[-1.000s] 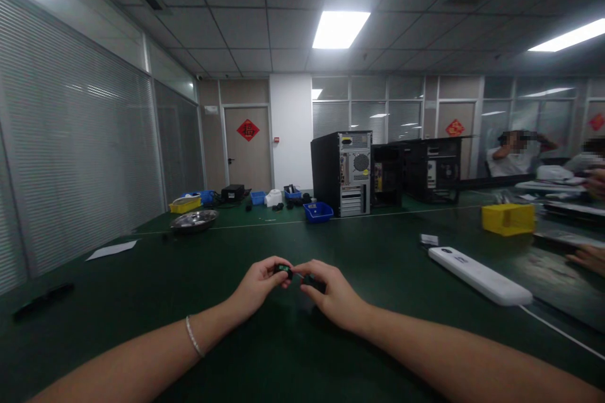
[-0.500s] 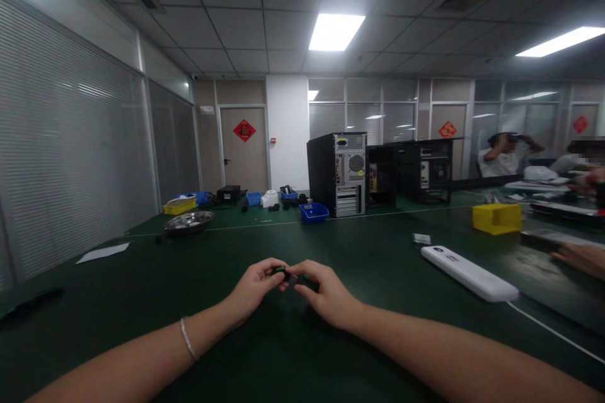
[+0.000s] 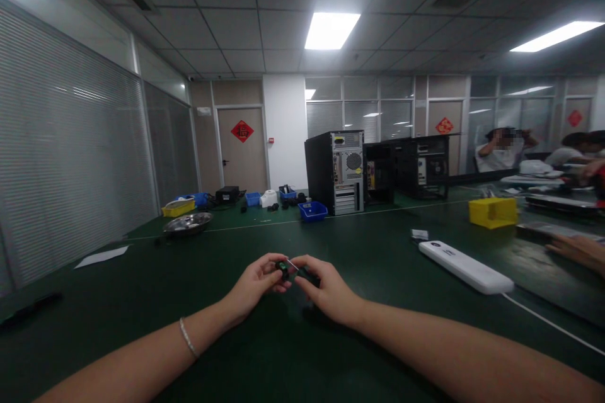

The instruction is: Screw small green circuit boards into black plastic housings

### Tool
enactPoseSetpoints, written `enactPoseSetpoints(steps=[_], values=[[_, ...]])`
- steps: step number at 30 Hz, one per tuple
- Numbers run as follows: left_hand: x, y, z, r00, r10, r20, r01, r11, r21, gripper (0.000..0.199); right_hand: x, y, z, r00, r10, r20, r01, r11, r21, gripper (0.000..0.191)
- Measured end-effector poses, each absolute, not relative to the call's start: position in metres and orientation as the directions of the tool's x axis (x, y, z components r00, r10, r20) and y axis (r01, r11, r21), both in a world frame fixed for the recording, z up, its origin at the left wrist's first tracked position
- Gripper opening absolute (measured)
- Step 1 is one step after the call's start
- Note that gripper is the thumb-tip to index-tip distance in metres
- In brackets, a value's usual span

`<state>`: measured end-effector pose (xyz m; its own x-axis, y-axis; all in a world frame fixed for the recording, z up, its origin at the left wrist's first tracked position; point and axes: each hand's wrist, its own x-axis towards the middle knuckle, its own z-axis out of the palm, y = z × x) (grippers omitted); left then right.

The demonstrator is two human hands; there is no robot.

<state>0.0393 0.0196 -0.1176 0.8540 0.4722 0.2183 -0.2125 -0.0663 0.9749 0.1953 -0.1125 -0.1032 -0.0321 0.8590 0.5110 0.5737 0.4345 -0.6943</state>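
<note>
One small dark part (image 3: 282,269), with some green on the face which is turned to the camera, is held up in front of the person, above the middle of the near side of the desk (image 3: 255,359). It looks compact and rounded, but its finer details are too small to tell. The left hand (image 3: 258,280) keeps a narrow grip and pinches this part between the thumb and the fingers. The right hand (image 3: 333,286) is also narrow, with the fingers bent around the dark handle of a thin tool (image 3: 309,276). The bright shaft of this tool points up and to the left, to the part; whether the tip touches it, I cannot tell. Both hands are very near each other. On the left wrist there is a light bracelet (image 3: 188,337). To the right of the hands lies a long white device (image 3: 466,266) with a white cable (image 3: 553,317). Farther away, a blue tray (image 3: 312,211) is just before a computer case (image 3: 347,170), a round metal dish (image 3: 188,223) is at the left, and a yellow box (image 3: 492,212) at the right, near a co-worker's hand (image 3: 579,252).
</note>
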Motion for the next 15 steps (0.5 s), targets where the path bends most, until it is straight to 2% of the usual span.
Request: enactPoseSetpoints(steps=[3, 8, 15], values=[[0.0410, 0.0217, -0.1207, 0.847, 0.488, 0.209, -0.224, -0.029, 0.974, 0.042, 0.1964, -0.1096, -0.1069, -0.024, 0.881, 0.473, 0.528, 0.413, -0.742, 0.024], [0.0413, 0.0249, -0.1234, 0.842, 0.510, 0.177, -0.208, 0.003, 0.978, 0.038, 0.1968, -0.1082, -0.1082, -0.024, 0.891, 0.453, 0.522, 0.398, -0.754, 0.024], [0.0394, 0.0235, -0.1217, 0.843, 0.512, 0.166, -0.213, 0.034, 0.976, 0.057, 0.1933, -0.1106, -0.1046, -0.081, 0.909, 0.410, 0.510, 0.391, -0.766, 0.030]])
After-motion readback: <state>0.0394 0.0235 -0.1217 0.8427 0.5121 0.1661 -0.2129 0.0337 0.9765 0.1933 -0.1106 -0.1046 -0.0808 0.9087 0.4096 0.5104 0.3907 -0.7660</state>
